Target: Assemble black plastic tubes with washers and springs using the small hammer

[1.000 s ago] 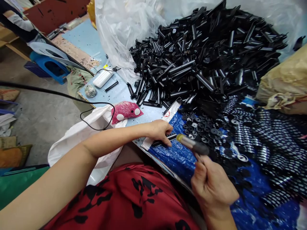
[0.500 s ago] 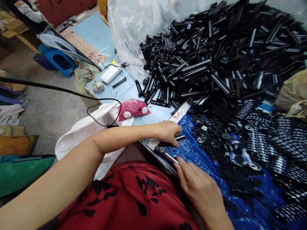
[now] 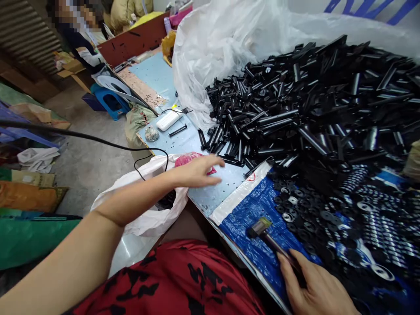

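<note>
My left hand point(image 3: 201, 171) reaches over the light blue table, its fingers spread and slightly smeared by motion, with nothing in them. Just beneath and behind it lies a pink packet point(image 3: 188, 158), partly covered by the hand. My right hand point(image 3: 315, 280) grips the handle of a small hammer point(image 3: 261, 227) that has a dark end and a yellowish end. The hammer head is over the blue plastic sheet point(image 3: 243, 218). Beyond both hands rises a big pile of black tubular plastic parts point(image 3: 262, 118).
A white sack point(image 3: 173, 205) hangs open at the table's near edge, dark pieces inside. Black discs point(image 3: 302, 210) and stacked silver-black rings point(image 3: 377, 214) cover the right. A black cable point(image 3: 82, 139) crosses the left. A white box point(image 3: 169, 119) lies farther back; another person stands far left.
My left hand has let go of a black tube and moved left toward the pink packet. My right hand has moved the hammer rightward, away from the table edge. The view has shifted.
</note>
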`<state>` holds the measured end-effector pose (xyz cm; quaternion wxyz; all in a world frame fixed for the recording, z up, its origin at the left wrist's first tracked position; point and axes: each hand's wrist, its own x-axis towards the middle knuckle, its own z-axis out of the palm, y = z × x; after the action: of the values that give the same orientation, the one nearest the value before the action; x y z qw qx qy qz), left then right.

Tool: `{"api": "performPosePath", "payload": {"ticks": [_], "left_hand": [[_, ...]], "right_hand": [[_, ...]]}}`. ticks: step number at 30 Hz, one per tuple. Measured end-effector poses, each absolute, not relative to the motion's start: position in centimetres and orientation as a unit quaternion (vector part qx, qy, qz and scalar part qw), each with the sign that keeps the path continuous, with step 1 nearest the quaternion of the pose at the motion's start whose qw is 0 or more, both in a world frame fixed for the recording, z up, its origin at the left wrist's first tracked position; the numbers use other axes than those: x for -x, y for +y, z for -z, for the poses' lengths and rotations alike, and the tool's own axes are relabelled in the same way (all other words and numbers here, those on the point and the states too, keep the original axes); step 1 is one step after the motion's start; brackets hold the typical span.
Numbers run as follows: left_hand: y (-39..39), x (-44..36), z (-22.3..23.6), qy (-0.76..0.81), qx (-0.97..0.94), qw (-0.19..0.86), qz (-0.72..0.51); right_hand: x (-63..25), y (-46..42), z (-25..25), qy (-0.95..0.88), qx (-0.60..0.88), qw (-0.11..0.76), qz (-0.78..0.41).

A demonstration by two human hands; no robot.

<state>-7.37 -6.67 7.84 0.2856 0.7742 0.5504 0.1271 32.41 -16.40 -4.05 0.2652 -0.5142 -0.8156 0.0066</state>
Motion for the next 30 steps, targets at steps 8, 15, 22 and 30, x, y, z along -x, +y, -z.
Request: {"api": "performPosePath", "payload": {"ticks": [8, 15, 22, 30], "left_hand": [[3.7, 5.4, -2.5, 0.682, -0.720, 0.128, -0.004], [3.9, 1.2, -2.4, 0.691, -0.721, 0.042, -0.046], [2.3, 0.5, -3.3, 0.698, -0.714, -0.058, 0.017], [1.6, -0.6, -3.8, 0.643, -0.742, -0.171, 0.085]], "right_hand": [[-30.9, -16.2, 3.3, -0.828, 0.484, 0.264, 0.099], [-29.3, -16.5, 1.9, -0.797, 0.518, 0.306, 0.053], [-37.1, -19.7, 1.2, -0.697, 0.658, 0.263, 0.105], [-49.9, -21.7, 1.3, -0.462, 0.865, 0.175, 0.091]]}}
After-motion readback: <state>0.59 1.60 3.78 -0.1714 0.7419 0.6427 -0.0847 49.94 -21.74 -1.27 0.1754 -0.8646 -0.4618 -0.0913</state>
